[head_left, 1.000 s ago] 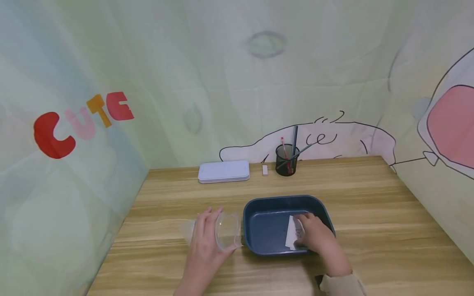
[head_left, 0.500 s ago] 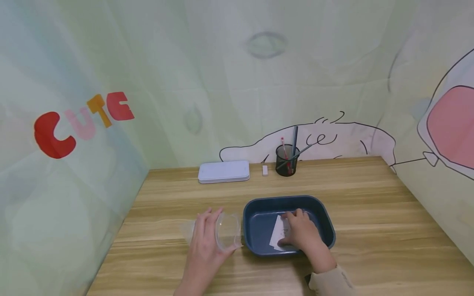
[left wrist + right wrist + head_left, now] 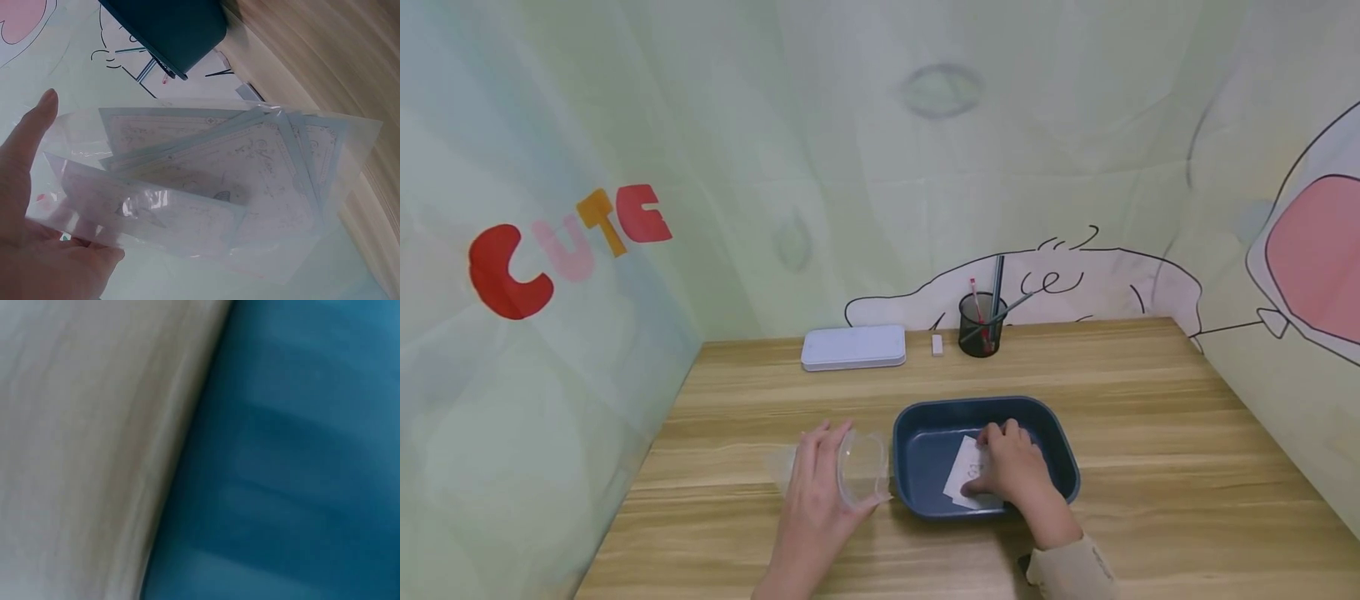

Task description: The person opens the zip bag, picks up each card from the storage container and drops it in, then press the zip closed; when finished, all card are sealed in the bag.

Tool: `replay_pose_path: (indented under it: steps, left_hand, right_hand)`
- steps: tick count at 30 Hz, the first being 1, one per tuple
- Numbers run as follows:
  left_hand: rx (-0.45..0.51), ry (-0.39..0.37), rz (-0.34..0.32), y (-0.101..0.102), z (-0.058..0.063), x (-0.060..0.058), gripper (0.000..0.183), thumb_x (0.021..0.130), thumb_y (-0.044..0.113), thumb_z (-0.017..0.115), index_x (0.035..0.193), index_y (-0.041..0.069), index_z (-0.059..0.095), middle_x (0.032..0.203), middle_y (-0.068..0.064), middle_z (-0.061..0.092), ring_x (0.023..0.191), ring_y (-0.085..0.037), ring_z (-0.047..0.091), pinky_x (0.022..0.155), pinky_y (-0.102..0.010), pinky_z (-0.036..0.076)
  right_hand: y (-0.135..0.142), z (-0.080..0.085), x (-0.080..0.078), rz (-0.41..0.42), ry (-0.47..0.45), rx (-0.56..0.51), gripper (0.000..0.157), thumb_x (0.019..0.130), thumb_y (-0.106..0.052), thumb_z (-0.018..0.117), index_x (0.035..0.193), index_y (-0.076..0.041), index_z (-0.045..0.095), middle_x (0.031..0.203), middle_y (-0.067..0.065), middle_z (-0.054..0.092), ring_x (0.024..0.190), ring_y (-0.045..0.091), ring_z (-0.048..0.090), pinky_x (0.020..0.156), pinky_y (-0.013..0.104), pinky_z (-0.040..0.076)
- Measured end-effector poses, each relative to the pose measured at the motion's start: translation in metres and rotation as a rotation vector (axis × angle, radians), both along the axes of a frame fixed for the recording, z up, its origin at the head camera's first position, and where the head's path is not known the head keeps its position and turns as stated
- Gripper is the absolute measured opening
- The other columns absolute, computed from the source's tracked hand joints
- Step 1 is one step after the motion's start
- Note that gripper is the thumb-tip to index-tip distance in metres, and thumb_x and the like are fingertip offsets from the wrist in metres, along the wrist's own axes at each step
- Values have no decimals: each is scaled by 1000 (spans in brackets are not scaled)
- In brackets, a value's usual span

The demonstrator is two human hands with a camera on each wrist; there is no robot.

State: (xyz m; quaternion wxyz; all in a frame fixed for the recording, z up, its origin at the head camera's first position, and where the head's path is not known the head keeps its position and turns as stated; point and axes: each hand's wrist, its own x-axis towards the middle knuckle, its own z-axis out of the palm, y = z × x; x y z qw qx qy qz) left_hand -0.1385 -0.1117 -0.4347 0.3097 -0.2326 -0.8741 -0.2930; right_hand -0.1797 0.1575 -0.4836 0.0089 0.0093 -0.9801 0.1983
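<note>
My left hand (image 3: 820,492) holds a clear plastic bag (image 3: 862,467) left of the blue bin, its mouth spread between thumb and fingers and facing the bin. In the left wrist view, several pale printed cards (image 3: 262,172) with bluish borders lie loosely fanned inside the bag. Within the bin (image 3: 925,467), my right hand (image 3: 1018,471) grips a few white cards (image 3: 966,471) by their edges, thumb at the near side and fingers at the far side. Dark print shows on the top card; its right part is hidden under the hand. Only the bin's blue wall (image 3: 300,456) and wood show in the right wrist view.
Along the back of the wooden table (image 3: 760,392) stand a white flat case (image 3: 853,346), a small white eraser (image 3: 937,345) and a black mesh pen cup (image 3: 981,329) with pens. Printed fabric walls (image 3: 737,167) enclose the table's back and sides.
My right hand has moved left inside the bin with the white cards, which now lie nearer its middle and more tilted. The left hand and the bag have stayed in place.
</note>
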Motion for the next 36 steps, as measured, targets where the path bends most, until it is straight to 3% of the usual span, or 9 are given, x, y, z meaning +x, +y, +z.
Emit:
replay_pose_path:
  steps: [11, 18, 22, 27, 33, 36]
  left_hand:
    - [3, 25, -18, 1, 1, 0, 100, 48, 20, 94, 135, 2, 47, 116, -13, 49, 121, -34, 45, 113, -32, 28]
    - [14, 15, -32, 2, 2, -1, 98, 51, 18, 92, 136, 2, 46, 116, -14, 48, 121, -36, 45, 113, -33, 27]
    - [6, 13, -25, 2, 1, -2, 97, 51, 18, 92, 136, 2, 46, 116, -14, 48, 121, -36, 45, 114, -33, 27]
    - [7, 21, -30, 2, 1, -2, 98, 50, 19, 92, 136, 2, 46, 116, -14, 48, 120, -36, 45, 114, -35, 28]
    - [16, 19, -34, 3, 0, -1, 97, 51, 21, 92, 135, 2, 47, 116, -14, 49, 121, -35, 45, 114, -36, 27]
    - [10, 13, -29, 3, 1, -1, 97, 52, 20, 91, 136, 2, 47, 117, -13, 49, 122, -34, 45, 114, -35, 27]
  right_hand:
    - [4, 2, -1, -19, -11, 3, 65, 53, -41, 93, 100, -8, 61, 90, 9, 51, 84, 28, 47, 74, 45, 46]
    - [11, 7, -3, -60, 2, -69, 52, 63, -33, 90, 99, -8, 63, 88, 8, 53, 80, 25, 49, 72, 43, 49]
    - [13, 13, -1, -68, 42, -151, 36, 72, -24, 85, 98, -11, 64, 87, 5, 60, 75, 21, 54, 67, 39, 51]
    - [15, 24, 7, -49, 79, -220, 17, 81, -16, 76, 98, -14, 71, 82, -1, 65, 69, 15, 55, 60, 33, 50]
    - [16, 46, 21, -9, 114, -194, 13, 83, -13, 74, 96, -16, 75, 65, -8, 54, 57, 13, 46, 49, 26, 40]
    - [16, 56, 28, -5, 132, -183, 13, 83, -14, 75, 96, -17, 75, 65, -9, 55, 58, 11, 46, 50, 25, 41]
